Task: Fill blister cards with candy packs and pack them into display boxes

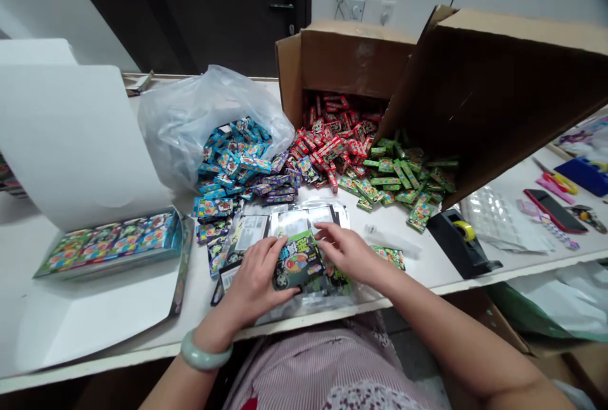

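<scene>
My left hand [254, 286] holds a green candy packet [297, 261] against the tabletop, with the thumb across its lower edge. A pale green bangle [206, 352] circles that wrist. My right hand [344, 251] rests its spread fingertips on the packet's upper right corner. Beneath both hands lie clear plastic sleeves with black-and-white printed cards [294, 223]. Just right of my right hand is a single small green packet [388, 256]. Heaps of blue packets [232, 163], red packets [327, 147] and green packets [399, 182] spread across the table beyond.
A clear plastic bag [204, 125] and an open cardboard box [351, 61] stand behind the heaps. A white folder [71, 144] holds a colourful display box [109, 245] at left. At right are a tape dispenser [458, 242], a phone [555, 210] and scissors [555, 182].
</scene>
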Demonstrator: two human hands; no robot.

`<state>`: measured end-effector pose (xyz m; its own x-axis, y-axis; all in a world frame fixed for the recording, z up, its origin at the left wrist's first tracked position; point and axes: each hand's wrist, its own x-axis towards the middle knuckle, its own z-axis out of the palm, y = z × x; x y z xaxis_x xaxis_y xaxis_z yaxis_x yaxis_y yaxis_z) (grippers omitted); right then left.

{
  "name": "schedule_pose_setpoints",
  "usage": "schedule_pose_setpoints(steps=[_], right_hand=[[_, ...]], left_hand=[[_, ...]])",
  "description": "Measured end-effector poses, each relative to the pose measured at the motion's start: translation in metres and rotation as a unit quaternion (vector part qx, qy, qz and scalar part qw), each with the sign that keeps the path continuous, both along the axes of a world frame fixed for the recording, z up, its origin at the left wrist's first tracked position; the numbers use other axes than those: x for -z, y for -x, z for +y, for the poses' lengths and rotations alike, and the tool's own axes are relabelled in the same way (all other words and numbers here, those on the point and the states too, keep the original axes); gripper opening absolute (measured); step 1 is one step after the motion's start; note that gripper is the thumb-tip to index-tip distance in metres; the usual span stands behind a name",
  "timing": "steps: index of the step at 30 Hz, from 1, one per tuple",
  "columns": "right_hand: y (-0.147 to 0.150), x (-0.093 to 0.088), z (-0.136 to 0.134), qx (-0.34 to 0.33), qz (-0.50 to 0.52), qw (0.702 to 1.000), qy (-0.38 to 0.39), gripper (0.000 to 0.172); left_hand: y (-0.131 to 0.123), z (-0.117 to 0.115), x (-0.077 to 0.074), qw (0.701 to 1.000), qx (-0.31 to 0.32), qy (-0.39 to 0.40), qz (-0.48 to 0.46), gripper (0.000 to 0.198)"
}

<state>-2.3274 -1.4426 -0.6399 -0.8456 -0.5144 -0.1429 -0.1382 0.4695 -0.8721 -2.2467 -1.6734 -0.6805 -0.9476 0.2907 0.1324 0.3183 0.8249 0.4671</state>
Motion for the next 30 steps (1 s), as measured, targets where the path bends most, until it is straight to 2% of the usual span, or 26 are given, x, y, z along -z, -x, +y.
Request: schedule_pose_setpoints(steps=[2, 5, 8, 11, 15, 18, 23, 27, 30], right_hand=[[0.004, 0.006, -0.003, -0.006, -0.026, 1.0, 0.011, 0.038], [0.006, 0.013, -0.007, 0.03, -0.043, 0.998, 0.036, 0.038], [0.006, 0.018, -0.011, 0.032, -0.051, 0.998, 0.027, 0.042], [0.005, 0.021, -0.012, 0.058, -0.073, 0.995, 0.044, 0.044], [0.006, 0.023, -0.014, 0.045, -0.103, 0.992, 0.047, 0.049], [0.006, 0.024, -0.016, 0.065, -0.108, 0.99, 0.06, 0.049], [0.005, 0.027, -0.018, 0.024, -0.104, 0.994, 0.03, 0.055], [0.004, 0.032, -0.021, 0.003, -0.063, 0.997, -0.036, 0.055], [0.003, 0.038, -0.023, 0.018, -0.071, 0.996, -0.044, 0.05]], left_hand=[[0.0, -0.001, 0.002, 1.0, 0.001, 0.001, 0.004, 0.092], [-0.001, -0.002, 0.002, 1.0, -0.007, -0.009, -0.001, 0.091], [-0.002, -0.002, 0.002, 1.0, -0.012, -0.014, -0.005, 0.091], [-0.001, -0.002, 0.003, 1.0, -0.012, -0.016, -0.012, 0.092], [0.0, -0.003, 0.006, 1.0, -0.006, -0.014, -0.011, 0.093], [0.0, -0.004, 0.008, 1.0, -0.011, -0.016, -0.005, 0.093], [-0.001, -0.003, 0.012, 1.0, -0.008, -0.01, -0.009, 0.092], [0.0, 0.001, 0.017, 0.999, -0.006, -0.005, -0.031, 0.09], [0.001, 0.001, 0.02, 0.999, -0.001, -0.01, -0.05, 0.093]])
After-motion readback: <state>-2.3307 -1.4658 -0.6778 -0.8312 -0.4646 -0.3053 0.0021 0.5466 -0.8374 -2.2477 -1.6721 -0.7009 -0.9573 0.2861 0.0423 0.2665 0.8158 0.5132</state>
